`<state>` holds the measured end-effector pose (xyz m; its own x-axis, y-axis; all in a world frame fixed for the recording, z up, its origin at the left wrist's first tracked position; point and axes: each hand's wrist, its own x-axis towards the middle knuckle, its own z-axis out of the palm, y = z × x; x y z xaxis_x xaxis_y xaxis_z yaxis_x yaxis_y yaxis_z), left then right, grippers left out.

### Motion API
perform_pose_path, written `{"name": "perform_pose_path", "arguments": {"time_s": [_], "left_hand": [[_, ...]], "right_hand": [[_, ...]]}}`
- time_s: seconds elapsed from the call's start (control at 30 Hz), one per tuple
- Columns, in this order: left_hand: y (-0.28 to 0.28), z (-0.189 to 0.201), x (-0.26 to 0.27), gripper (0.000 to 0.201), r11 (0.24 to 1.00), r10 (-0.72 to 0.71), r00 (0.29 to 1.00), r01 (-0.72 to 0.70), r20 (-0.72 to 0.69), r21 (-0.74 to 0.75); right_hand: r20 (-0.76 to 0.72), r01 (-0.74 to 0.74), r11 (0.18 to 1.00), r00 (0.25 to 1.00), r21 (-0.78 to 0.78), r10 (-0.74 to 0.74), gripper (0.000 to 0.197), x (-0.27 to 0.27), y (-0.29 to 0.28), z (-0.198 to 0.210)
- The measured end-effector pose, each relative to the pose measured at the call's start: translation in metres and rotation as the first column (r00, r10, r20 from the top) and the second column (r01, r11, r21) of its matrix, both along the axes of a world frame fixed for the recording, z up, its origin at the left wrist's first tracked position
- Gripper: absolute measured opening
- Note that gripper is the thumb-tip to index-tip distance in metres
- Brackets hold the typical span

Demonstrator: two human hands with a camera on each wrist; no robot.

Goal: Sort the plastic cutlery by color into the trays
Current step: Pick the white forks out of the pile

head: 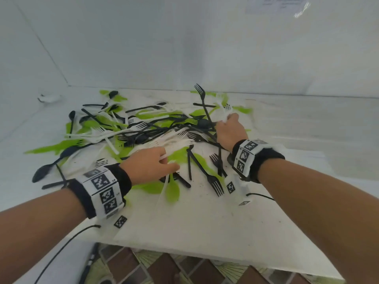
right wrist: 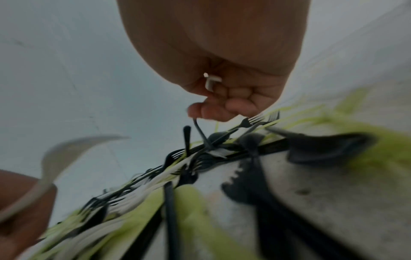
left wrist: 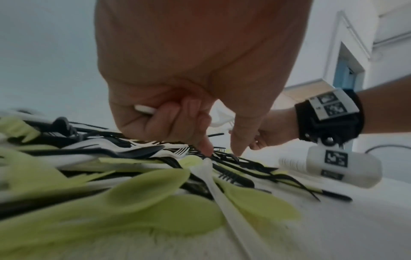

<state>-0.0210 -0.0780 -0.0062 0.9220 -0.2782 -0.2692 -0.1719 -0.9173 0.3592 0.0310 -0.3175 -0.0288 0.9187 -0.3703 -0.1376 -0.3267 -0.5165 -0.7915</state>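
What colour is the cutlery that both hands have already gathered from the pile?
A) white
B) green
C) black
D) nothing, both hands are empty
A: the left hand has its fingers curled round a white handle, and the right hand grips white cutlery at the far side of the pile.

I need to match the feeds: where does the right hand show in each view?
Head: right hand right of centre, at the pile's far right edge.
Left wrist: right of centre, beside the black wristband with square printed markers.
Right wrist: top centre, fingers curled round white plastic cutlery.
Shared landmark: mixed green, black and white cutlery pile.
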Motion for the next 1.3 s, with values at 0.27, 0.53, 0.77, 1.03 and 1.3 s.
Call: {"name": "perform_pose_path", "arguments": {"time_s": [0.27,0.53,0.77,1.03,1.3], "left_hand": [[0.010,-0.025,-0.028,0.024,0.979,-0.049,0.998,0.043,0.026,0.198],[0.006,-0.009,-0.034,0.021,0.980,0.186,0.983,-0.186,-0.006,-0.074],[0.041,0.022,-0.045,0.011,0.925,0.315,0.948,-0.319,-0.054,-0.207],[0.125,0.006,-0.044,0.006,0.653,0.635,0.767,-0.596,-0.092,-0.468],[0.226,-0.012,-0.036,0.024,0.749,0.626,0.778,-0.579,0.057,-0.323]], "right_hand": [[0.006,-0.101,0.989,0.995,0.112,0.101,0.028,-0.010,0.053,0.005],[0.054,-0.359,0.931,0.930,-0.070,0.362,0.029,-0.009,0.072,-0.003],[0.029,-0.336,0.933,0.942,0.130,0.335,0.021,-0.006,0.098,-0.002],[-0.024,-0.709,0.677,0.694,-0.199,0.720,0.023,-0.021,0.159,-0.002],[-0.243,-0.834,0.346,0.476,-0.429,0.846,0.023,-0.019,0.234,-0.002]]}}
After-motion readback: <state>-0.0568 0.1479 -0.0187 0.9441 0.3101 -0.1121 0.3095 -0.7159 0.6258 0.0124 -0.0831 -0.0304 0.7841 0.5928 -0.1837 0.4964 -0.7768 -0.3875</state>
